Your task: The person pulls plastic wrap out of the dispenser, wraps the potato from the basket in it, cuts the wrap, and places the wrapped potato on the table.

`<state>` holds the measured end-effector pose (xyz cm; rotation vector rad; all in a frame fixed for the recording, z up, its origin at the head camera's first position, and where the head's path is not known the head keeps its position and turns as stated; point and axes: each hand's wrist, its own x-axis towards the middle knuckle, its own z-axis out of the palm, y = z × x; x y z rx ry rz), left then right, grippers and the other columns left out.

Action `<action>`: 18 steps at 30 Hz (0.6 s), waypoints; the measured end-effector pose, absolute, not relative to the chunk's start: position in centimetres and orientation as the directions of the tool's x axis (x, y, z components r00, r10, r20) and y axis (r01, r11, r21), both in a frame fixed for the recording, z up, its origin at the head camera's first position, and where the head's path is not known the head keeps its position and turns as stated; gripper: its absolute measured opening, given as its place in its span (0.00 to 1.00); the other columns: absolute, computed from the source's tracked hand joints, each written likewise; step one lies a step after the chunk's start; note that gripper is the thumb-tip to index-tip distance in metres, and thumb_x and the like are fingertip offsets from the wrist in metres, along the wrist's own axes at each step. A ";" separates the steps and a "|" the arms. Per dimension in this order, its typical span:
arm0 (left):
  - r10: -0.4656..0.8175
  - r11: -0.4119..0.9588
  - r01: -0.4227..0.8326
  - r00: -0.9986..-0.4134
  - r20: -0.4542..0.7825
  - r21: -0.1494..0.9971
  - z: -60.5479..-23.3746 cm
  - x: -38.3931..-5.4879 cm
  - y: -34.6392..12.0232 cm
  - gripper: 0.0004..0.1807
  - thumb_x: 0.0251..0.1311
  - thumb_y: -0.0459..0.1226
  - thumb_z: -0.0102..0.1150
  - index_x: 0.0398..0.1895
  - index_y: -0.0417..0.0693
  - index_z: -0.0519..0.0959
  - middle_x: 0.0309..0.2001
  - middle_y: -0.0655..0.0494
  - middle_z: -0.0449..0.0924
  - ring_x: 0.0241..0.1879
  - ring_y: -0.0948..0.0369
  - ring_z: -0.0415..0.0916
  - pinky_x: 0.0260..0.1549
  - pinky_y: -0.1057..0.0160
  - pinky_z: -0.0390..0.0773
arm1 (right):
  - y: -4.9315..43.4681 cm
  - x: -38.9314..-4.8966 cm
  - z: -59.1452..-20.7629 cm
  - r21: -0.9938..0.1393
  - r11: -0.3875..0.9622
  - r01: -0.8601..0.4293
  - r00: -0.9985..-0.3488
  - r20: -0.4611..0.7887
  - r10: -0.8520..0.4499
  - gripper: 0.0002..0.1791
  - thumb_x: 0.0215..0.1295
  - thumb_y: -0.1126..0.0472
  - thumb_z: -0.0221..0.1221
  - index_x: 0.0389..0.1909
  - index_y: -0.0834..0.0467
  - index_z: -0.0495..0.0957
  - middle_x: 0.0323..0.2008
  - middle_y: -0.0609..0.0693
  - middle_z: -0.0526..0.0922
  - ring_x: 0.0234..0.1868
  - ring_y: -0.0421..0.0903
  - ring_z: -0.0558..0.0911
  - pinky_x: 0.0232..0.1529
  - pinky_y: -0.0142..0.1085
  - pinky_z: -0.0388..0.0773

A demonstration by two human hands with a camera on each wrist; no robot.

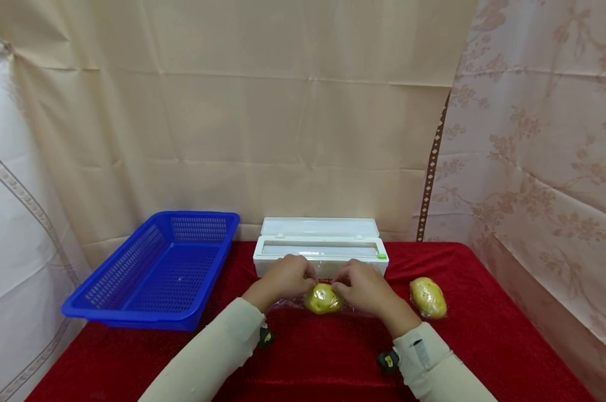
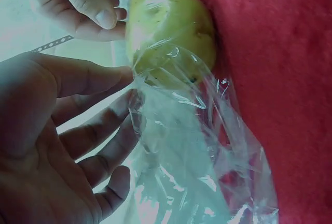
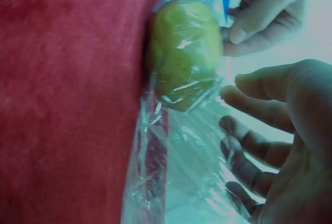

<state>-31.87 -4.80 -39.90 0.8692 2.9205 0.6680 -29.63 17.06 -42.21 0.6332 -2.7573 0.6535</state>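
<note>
A yellow potato (image 1: 323,300) lies on the red cloth under clear plastic wrap (image 2: 176,156), whose loose ends trail out on both sides. My left hand (image 1: 289,276) pinches the wrap between thumb and forefinger at the potato's left end, the other fingers spread along the film. On the opposite side my right hand (image 1: 364,286) has thumb and forefinger together on the wrap's edge, close by the potato (image 3: 184,53). Just beyond both hands stands a white wrap dispenser (image 1: 267,265) with its lid raised.
To the left is a blue plastic basket (image 1: 76,307) with slotted sides. A second potato (image 1: 428,298), wrapped in film, lies on the red cloth (image 1: 494,335) to the right. Beige curtains (image 1: 303,123) hang behind the table.
</note>
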 end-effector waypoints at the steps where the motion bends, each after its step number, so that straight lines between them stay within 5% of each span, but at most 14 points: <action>1: 0.525 0.751 0.517 -0.845 0.103 0.411 -39.8 -31.9 -4.7 0.07 0.61 0.37 0.65 0.36 0.53 0.92 0.33 0.64 0.88 0.31 0.65 0.78 0.34 0.62 0.79 | 17.3 -29.7 -42.1 -0.407 0.793 -0.454 -0.882 0.327 -0.338 0.03 0.64 0.56 0.68 0.33 0.48 0.90 0.35 0.42 0.83 0.40 0.42 0.82 0.44 0.44 0.76; 5: 0.522 0.746 0.520 -0.844 0.119 0.415 -39.6 -32.0 -4.2 0.08 0.61 0.37 0.65 0.38 0.49 0.91 0.34 0.62 0.89 0.34 0.64 0.80 0.34 0.63 0.80 | 18.8 -30.2 -41.8 -0.527 0.745 -0.408 -0.885 0.428 -0.182 0.06 0.61 0.60 0.69 0.38 0.53 0.88 0.43 0.53 0.83 0.45 0.52 0.82 0.49 0.48 0.79; 12: 0.519 0.780 0.533 -0.844 0.137 0.328 -38.4 -32.5 -1.8 0.08 0.61 0.39 0.64 0.41 0.52 0.90 0.39 0.62 0.89 0.41 0.62 0.83 0.42 0.57 0.82 | 22.4 -32.3 -43.0 -0.700 0.673 -0.238 -0.873 0.458 0.168 0.30 0.60 0.56 0.73 0.63 0.61 0.78 0.64 0.66 0.72 0.66 0.64 0.71 0.68 0.57 0.65; 18: 0.509 0.808 0.542 -0.840 0.190 0.231 -37.4 -33.9 1.7 0.07 0.61 0.42 0.66 0.41 0.55 0.89 0.39 0.63 0.88 0.39 0.62 0.82 0.39 0.58 0.82 | 23.8 -33.1 -44.3 -0.801 0.571 -0.183 -0.905 0.364 0.221 0.30 0.64 0.59 0.70 0.66 0.64 0.76 0.64 0.68 0.78 0.64 0.63 0.80 0.59 0.50 0.80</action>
